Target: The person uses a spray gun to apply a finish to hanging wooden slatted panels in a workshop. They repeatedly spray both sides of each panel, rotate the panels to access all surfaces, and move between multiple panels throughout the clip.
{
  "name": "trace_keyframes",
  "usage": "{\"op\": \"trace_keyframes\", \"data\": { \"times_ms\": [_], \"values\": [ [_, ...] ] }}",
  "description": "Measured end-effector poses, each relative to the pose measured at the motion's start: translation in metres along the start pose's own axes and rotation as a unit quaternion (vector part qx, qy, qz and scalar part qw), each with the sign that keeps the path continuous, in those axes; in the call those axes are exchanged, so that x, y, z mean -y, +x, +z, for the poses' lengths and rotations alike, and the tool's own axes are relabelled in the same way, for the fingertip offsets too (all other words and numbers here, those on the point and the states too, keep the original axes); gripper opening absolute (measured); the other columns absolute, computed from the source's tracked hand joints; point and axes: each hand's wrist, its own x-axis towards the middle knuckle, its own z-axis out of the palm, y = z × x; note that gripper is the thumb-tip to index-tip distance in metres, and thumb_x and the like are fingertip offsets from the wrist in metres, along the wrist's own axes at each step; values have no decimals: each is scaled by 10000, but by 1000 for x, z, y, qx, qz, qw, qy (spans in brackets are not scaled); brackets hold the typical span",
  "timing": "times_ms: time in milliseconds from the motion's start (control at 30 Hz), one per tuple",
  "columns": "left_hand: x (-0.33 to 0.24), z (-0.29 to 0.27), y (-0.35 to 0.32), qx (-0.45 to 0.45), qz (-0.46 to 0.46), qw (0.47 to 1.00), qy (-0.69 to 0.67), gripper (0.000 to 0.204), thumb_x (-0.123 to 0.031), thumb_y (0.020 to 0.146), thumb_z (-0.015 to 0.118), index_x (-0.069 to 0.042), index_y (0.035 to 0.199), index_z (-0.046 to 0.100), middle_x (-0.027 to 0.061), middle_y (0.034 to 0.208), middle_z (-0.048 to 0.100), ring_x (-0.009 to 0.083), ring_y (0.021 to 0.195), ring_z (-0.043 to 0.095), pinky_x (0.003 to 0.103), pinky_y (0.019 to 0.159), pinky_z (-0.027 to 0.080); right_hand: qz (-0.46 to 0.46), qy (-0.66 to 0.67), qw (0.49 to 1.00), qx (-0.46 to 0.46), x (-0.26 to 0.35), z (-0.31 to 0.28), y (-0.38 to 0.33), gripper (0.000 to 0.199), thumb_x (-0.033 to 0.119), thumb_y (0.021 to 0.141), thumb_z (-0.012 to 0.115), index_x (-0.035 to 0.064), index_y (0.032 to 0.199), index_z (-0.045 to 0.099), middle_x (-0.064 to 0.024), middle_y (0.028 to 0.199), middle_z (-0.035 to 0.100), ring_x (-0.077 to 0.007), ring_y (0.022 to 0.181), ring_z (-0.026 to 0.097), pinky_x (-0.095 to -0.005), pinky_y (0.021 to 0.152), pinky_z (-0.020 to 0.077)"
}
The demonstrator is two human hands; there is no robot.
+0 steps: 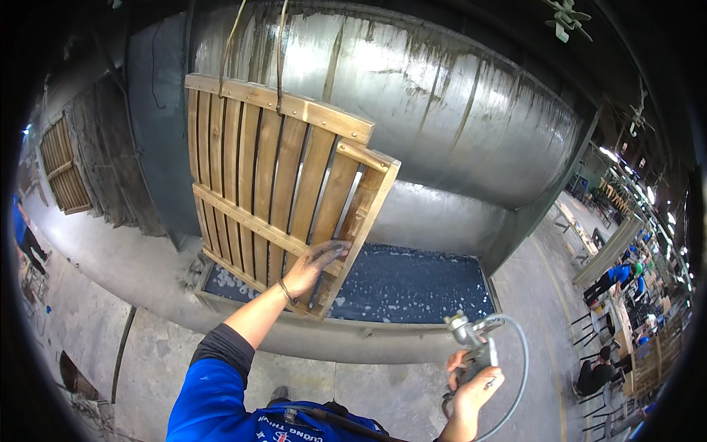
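A slatted wooden panel (247,210) hangs at a tilt in front of me, its pale rails crossing several upright slats. My left hand (317,269) lies against the panel's lower right part, fingers stretched toward its edge; the thumb's contact is hard to see. In my right hand (475,383), at the lower right, is a metal spray gun (477,348). The fingers wrap round its handle, apart from the panel. A grey hose (524,368) curves from the gun down past my right wrist.
Two hooked hangers (280,62) hold the panel from above. Behind stands a curved, streaked metal wall (442,110) over a trough of dark, foam-flecked liquid (412,283). Another slatted panel (65,166) is far left. People (618,276) work among benches at the right.
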Motion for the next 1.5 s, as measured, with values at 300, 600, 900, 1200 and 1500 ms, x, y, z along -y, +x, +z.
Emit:
{"op": "trace_keyframes", "data": {
  "times_ms": [300,600,900,1200,1500],
  "values": [
    [48,-127,-45,-207,15,970,130,368,-129,1045,612,-24,1397,592,103,1315,680,172,1221,623,306,1053,491,-35,76,995,-57,-4,46,-16,1025,857,885,450,-92,1260,543,-98,689,596,-142,498,512,-223,370,329],
    [24,-323,-117,-499,120,813,277,604,-264,1023,671,2,1510,435,175,1477,530,284,1372,504,387,1114,428,280,-69,957,-26,-107,86,-92,549,489,1103,444,19,867,600,-55,650,621,-66,405,420,-229,379,301],
    [-3,-372,-101,-533,84,784,307,808,-393,1023,659,38,1583,270,286,1567,407,368,1448,432,448,1175,366,237,-30,970,-39,-101,161,-81,543,471,1099,471,4,861,613,-73,665,627,-68,411,431,-227,362,275],
    [-15,-365,-102,-462,116,848,234,449,-271,1070,609,52,1371,527,151,1269,664,181,1153,629,326,996,491,100,-1,994,-39,-89,212,-39,551,462,1091,505,-38,926,668,-60,701,659,-46,469,461,-217,401,306],
    [-24,-392,-98,-446,105,852,253,423,-306,1081,593,47,1314,589,106,1197,695,136,1085,616,283,958,484,48,56,994,-83,-95,226,0,628,548,1076,467,-46,956,631,-93,767,653,-90,555,555,-209,394,323]
  ]
}}
